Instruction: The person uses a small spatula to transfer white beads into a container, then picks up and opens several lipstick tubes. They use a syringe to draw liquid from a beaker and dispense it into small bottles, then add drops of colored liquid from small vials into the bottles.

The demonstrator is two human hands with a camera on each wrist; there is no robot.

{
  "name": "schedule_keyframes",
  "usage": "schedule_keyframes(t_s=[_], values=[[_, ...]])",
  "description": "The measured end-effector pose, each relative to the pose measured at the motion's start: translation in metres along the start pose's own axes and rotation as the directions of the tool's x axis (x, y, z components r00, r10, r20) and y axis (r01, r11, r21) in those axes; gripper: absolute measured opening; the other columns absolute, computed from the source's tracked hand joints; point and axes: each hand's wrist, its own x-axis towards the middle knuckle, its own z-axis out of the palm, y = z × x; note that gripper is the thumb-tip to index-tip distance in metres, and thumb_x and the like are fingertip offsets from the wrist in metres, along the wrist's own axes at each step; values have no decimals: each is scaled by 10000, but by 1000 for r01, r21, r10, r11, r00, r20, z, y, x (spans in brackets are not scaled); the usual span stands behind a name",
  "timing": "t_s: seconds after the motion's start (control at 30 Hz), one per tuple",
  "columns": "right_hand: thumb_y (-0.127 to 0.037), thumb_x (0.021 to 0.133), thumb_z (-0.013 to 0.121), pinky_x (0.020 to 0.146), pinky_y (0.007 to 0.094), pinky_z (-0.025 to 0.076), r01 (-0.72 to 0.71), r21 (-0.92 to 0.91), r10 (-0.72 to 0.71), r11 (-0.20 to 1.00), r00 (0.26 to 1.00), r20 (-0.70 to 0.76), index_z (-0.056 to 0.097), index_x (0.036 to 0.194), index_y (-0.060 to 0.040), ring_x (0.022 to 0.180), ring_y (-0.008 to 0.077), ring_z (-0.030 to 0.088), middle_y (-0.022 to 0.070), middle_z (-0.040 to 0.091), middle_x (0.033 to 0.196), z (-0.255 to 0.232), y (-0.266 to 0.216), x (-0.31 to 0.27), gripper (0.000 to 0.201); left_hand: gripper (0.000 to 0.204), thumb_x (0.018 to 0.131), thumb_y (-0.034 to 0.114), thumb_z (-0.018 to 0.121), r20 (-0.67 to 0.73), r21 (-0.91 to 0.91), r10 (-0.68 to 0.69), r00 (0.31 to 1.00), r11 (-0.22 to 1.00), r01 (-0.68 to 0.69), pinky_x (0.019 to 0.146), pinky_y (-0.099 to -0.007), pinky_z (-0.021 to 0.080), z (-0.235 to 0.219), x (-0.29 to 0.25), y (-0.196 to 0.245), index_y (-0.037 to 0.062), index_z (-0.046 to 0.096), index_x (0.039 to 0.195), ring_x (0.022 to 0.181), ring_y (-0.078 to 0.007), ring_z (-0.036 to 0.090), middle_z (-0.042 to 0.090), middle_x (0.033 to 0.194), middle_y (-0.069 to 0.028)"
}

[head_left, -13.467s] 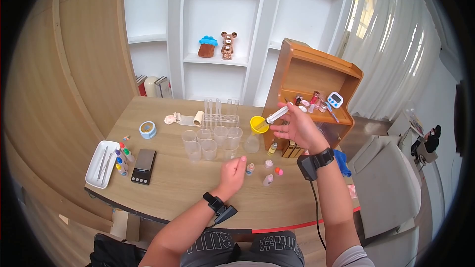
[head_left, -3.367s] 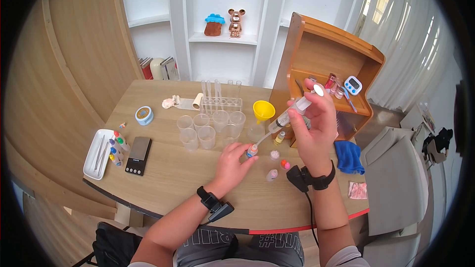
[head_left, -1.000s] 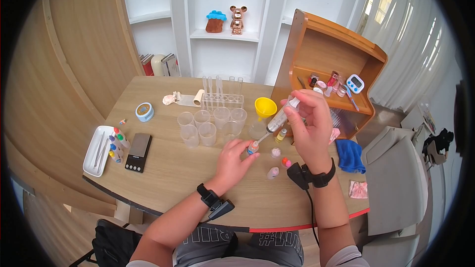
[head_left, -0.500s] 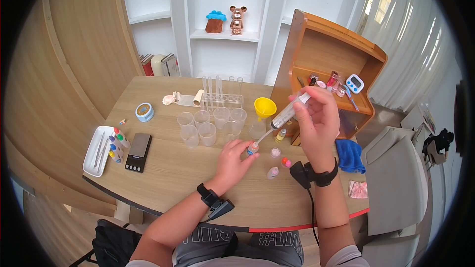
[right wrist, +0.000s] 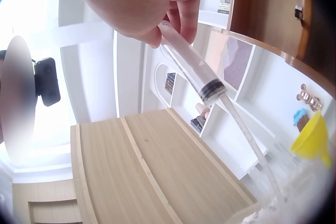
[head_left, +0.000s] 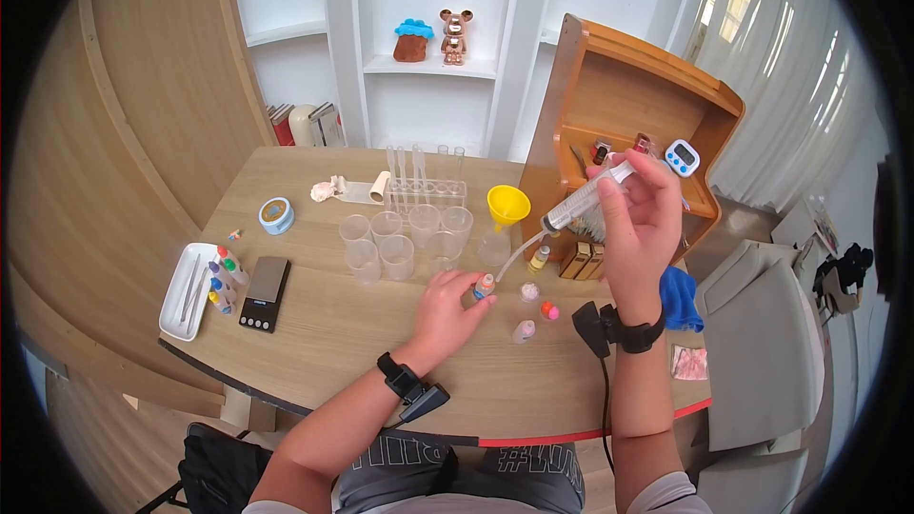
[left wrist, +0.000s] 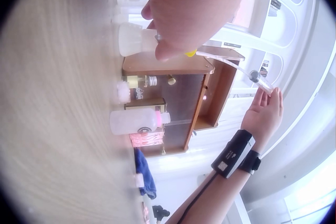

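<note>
My left hand (head_left: 447, 309) pinches a small bottle (head_left: 484, 287) with a blue label and orange top, low over the table. In my right hand (head_left: 640, 219) is a clear plastic syringe (head_left: 576, 205), tilted with its plunger end up, gripped between thumb and fingers. A thin flexible tube (head_left: 519, 252) curves down from the syringe nozzle, its end right beside the bottle's mouth. In the right wrist view the syringe barrel (right wrist: 191, 66) shows a dark plunger seal near the nozzle. My left hand hides the bottle in the left wrist view.
Behind the bottle stands a flask (head_left: 495, 247) with a yellow funnel (head_left: 508, 205). Several clear cups (head_left: 397, 255) and a test tube rack (head_left: 428, 192) are left of it. A pink-capped bottle (head_left: 524, 331) and small jars (head_left: 529, 292) stand nearby. A scale (head_left: 267, 293) lies left.
Earlier my left hand held nothing; it then took the small bottle. In the last half second my right hand moved right, and the tube's end shifted from the bottle's mouth to its right side.
</note>
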Motion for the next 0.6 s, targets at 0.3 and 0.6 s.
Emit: schedule_keyframes(t_s=[0.3, 0.6], values=[[69, 960, 600, 923, 365, 574, 81, -23, -85, 996, 971, -224, 496, 1277, 30, 1078, 282, 686, 159, 597, 1187, -15, -7, 14, 336, 301, 757, 128, 829, 40, 21, -23, 999, 1000, 22, 714, -395, 500, -3, 0, 4, 28, 716, 1018, 834, -290, 600, 669, 875, -121], [91, 952, 595, 923, 354, 575, 164, -75, -176, 984, 964, -201, 453, 1278, 7, 1117, 290, 671, 173, 576, 1223, -4, 44, -2, 365, 291, 744, 168, 835, 155, 114, -82, 984, 991, 65, 804, -411, 505, -5, -1, 0, 75, 737, 1003, 882, -300, 595, 727, 924, -91]])
